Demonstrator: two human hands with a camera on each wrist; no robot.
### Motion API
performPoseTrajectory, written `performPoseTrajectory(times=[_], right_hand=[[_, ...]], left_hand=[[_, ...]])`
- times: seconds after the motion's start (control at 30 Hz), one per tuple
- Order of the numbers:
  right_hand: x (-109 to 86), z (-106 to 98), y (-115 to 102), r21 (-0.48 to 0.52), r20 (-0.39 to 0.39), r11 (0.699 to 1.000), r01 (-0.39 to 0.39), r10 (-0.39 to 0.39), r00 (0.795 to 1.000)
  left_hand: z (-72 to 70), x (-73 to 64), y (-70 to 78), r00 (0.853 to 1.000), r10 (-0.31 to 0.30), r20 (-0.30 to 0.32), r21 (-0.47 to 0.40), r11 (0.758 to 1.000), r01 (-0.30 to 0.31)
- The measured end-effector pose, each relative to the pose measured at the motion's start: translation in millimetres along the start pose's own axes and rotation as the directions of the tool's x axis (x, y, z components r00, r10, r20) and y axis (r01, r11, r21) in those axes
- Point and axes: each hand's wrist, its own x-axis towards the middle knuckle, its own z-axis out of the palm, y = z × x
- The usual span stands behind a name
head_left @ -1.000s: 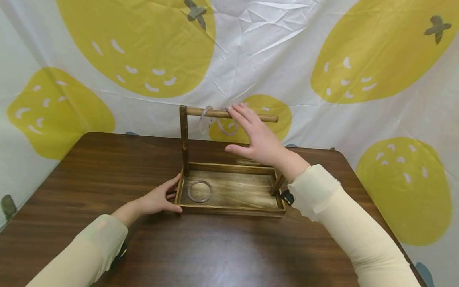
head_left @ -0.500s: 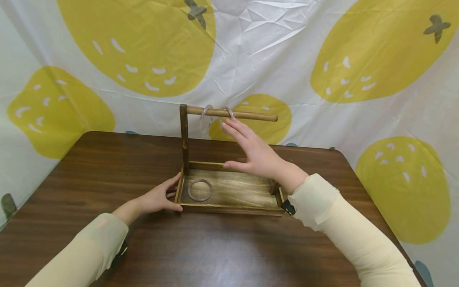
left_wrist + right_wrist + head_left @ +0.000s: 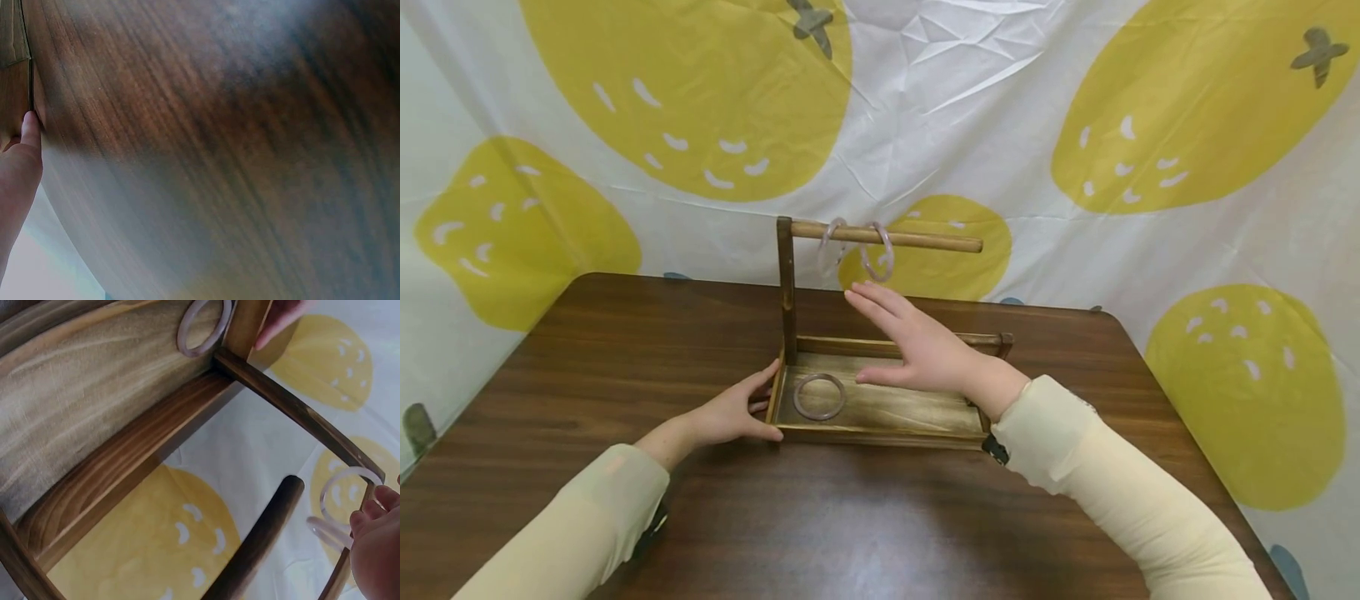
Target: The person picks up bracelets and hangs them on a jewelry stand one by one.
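Note:
A wooden jewelry stand point(image 3: 786, 292) has a shallow tray base point(image 3: 917, 408) and an upper bar point(image 3: 936, 242) reaching right from its left post. Two pale translucent bangles hang on this bar, a left bangle point(image 3: 823, 248) and a right bangle point(image 3: 890, 250). A third bangle point(image 3: 818, 417) lies flat at the tray's left end. My left hand point(image 3: 722, 418) holds the tray's left end, thumb at the front corner and fingers along the side. My right hand point(image 3: 928, 346) is held over the tray with fingers extended and nothing in it, fingertips just below the right bangle.
The stand rests on a dark brown wooden table point(image 3: 865, 517). A shorter right post point(image 3: 1005, 343) carries a lower bar point(image 3: 256, 544) along the tray's back. Behind the table hangs a white cloth point(image 3: 955, 108) printed with yellow lemons.
My right hand has come down from the upper bar, leaving the right bangle hanging on it. My left hand stays at the tray's left end.

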Motion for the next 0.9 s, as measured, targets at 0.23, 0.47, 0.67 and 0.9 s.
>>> performPoseTrajectory(times=[0.23, 0.47, 0.67, 0.9], right_hand=[[1.9, 13, -2, 0.028, 0.054, 0.999, -0.019, 0.017, 0.998], [2.5, 32, -3, 0.06, 0.107, 0.997, -0.055, 0.048, 0.993], [6.0, 47, -1, 0.056, 0.147, 0.996, -0.068, 0.059, 0.987], [9.4, 57, 0, 0.052, 0.2, 0.995, -0.09, 0.078, 0.977]], left_hand=[[-0.2, 0.5, -0.9, 1.0, 0.005, 0.0, 0.008, 1.0, -0.005], [0.8, 0.3, -0.6, 1.0, 0.006, -0.003, 0.007, 1.0, -0.006], [0.7, 0.1, -0.8, 1.0, 0.012, -0.003, 0.001, 1.0, -0.012], [-0.4, 0.8, -1.0, 1.0, 0.016, -0.004, 0.006, 1.0, -0.016]])
